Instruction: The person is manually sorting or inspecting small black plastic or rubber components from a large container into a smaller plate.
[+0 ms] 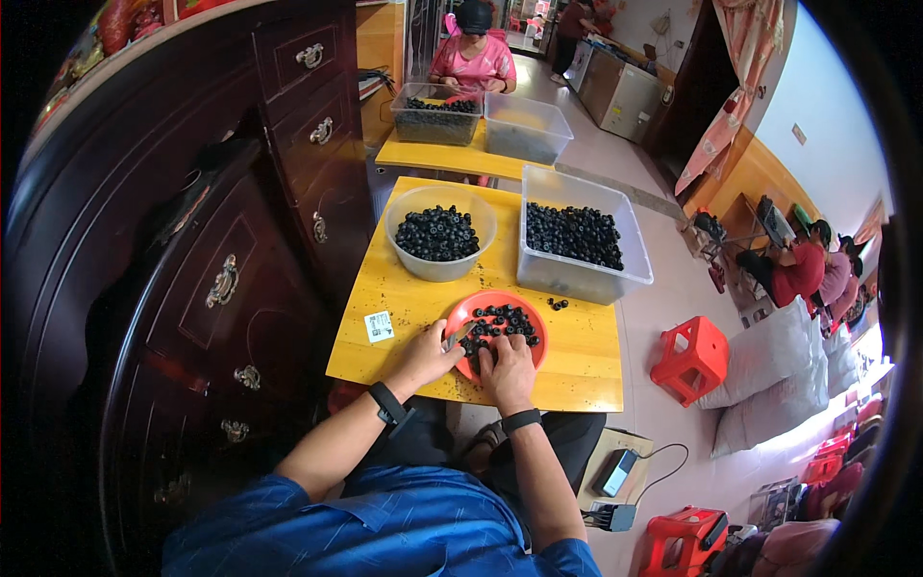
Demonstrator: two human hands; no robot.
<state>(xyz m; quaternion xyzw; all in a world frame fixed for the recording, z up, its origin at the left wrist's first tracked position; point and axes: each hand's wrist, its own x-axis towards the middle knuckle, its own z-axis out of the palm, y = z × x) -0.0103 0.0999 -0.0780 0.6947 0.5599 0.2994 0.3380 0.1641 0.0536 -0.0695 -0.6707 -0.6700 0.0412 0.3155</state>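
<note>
Plate [539, 329] sits near table [585, 373] edge — right hand [510, 371] inside; room rightward.

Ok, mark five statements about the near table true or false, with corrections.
1. The round tub stands left of the rectangular bin. True.
2. The round tub is empty. False: it holds black pieces.
3. The right hand reaches into the red dish. True.
4. The white label lies in the dish. False: it lies on the yellow table.
5. The left hand is under the table. False: it is at the dish's left edge.
</note>
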